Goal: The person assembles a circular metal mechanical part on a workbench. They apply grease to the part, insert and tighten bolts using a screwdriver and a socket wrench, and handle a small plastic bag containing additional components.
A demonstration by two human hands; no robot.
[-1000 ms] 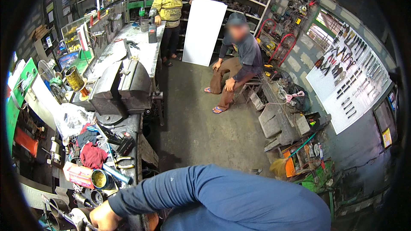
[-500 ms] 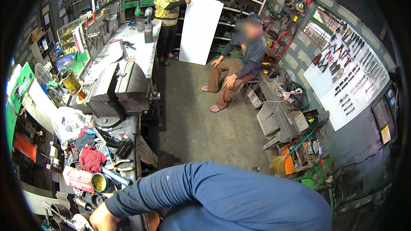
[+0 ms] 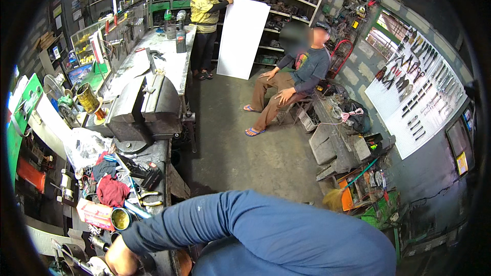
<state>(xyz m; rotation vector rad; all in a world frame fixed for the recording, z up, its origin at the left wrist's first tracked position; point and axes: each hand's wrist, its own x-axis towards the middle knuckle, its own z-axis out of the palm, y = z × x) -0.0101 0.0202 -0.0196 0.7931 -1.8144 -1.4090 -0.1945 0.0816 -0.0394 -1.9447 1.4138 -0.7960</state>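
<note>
My right arm in a blue sleeve reaches across the lower part of the picture to the bench on the left. My right hand [image 3: 121,258] is bent down at the lower edge, beside a pale round metal part [image 3: 98,264]; its fingers are hidden. Just beyond it stands an open can of yellowish grease [image 3: 120,219], next to a red and white box [image 3: 97,213]. Farther up the bench lie a dark red cloth [image 3: 112,191] and pliers with yellow and black handles [image 3: 150,199]. My left hand does not show.
A big bench vise [image 3: 146,105] stands on the bench ahead. One person [image 3: 302,71] sits on a stool; another [image 3: 204,15] holds a white panel [image 3: 243,38] upright. A tool board [image 3: 414,92] hangs right, above a broom [image 3: 335,198].
The seated person's head has tipped up and to the right, and the body leans back. The whole view has shifted slightly. My right hand stays at nearly the same place.
</note>
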